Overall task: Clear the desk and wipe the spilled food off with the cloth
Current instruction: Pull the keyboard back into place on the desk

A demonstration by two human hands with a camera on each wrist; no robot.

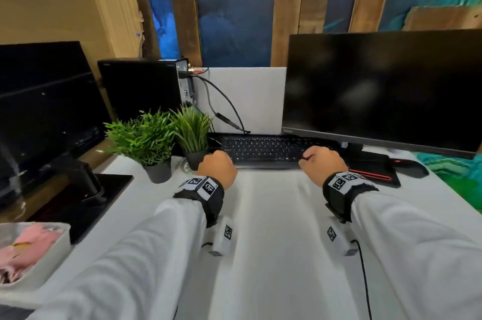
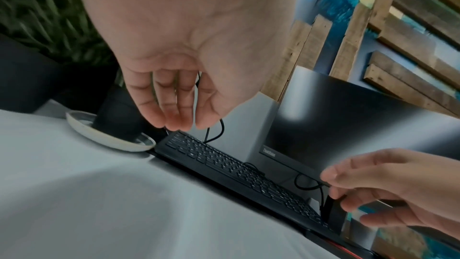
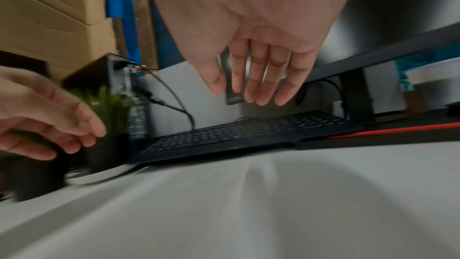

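A black keyboard (image 1: 266, 149) lies at the far middle of the white desk (image 1: 273, 215). My left hand (image 1: 216, 166) hovers at its left end, fingers (image 2: 174, 105) hanging loosely and holding nothing. My right hand (image 1: 322, 164) hovers over its right end, fingers (image 3: 259, 78) straight and relaxed, also holding nothing. Neither hand touches the keyboard (image 3: 236, 133). A pink cloth (image 1: 23, 249) lies in a white tray (image 1: 61, 241) at the near left.
Two potted plants (image 1: 146, 137) (image 1: 191, 129) stand left of the keyboard, one on a saucer (image 2: 107, 139). A monitor (image 1: 378, 90) stands at the right, with a black mouse pad (image 1: 375, 171) and mouse (image 1: 409, 166) below it. A second monitor (image 1: 44, 111) and a PC tower (image 1: 140, 87) are at the left.
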